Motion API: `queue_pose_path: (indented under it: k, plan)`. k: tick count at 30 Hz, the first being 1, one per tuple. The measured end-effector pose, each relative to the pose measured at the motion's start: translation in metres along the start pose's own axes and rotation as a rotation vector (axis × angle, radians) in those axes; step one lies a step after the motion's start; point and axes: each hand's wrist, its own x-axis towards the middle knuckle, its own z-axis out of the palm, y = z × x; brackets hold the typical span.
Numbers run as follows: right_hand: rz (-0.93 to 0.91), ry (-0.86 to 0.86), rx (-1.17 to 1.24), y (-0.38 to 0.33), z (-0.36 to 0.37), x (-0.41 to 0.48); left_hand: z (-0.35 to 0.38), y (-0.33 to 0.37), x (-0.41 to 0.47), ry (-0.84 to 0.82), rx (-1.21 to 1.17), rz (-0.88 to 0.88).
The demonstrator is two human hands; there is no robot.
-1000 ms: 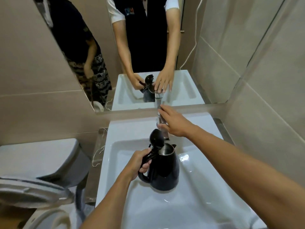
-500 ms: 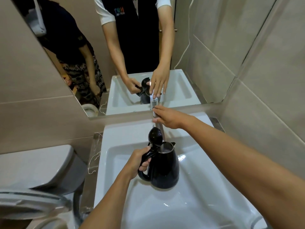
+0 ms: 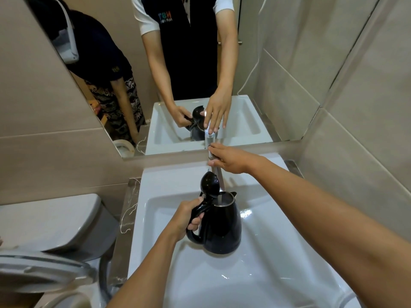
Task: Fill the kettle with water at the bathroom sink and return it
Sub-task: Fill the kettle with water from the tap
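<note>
— Both hands busy rn. Left hand [image 3: 186, 215] is wrapped tight round the handle of the black kettle [image 3: 219, 225], holding it upright over the white sink [image 3: 255, 274], lid [image 3: 210, 182] flipped up.

— And the right?

— Right hand [image 3: 231, 160] is on the tap [image 3: 214, 165], fingers laid over the lever w/ the thumb underneath; whether I'm pinching it or just pressing, can't tell from this angle.

— Water?

— Thin stream drops from the spout straight into the kettle's open mouth. Fill level's hidden inside, prob. low but not sure.

— Anything else?

— Mirror [image 3: 155, 74] behind the tap, toilet [image 3: 51, 230] at my left.
</note>
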Motion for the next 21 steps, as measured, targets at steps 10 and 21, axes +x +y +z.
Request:
queue_pose_path:
  k: [10, 21]
  plan:
    - [-0.002, 0.001, 0.009, -0.0001, 0.0014, 0.0005, 0.0007, 0.0004, -0.0034, -0.002, 0.003, 0.000]
    - [-0.009, 0.025, 0.018, 0.0005, 0.0055, 0.0024, -0.0002, 0.0001, -0.0064, 0.020, -0.002, 0.003]
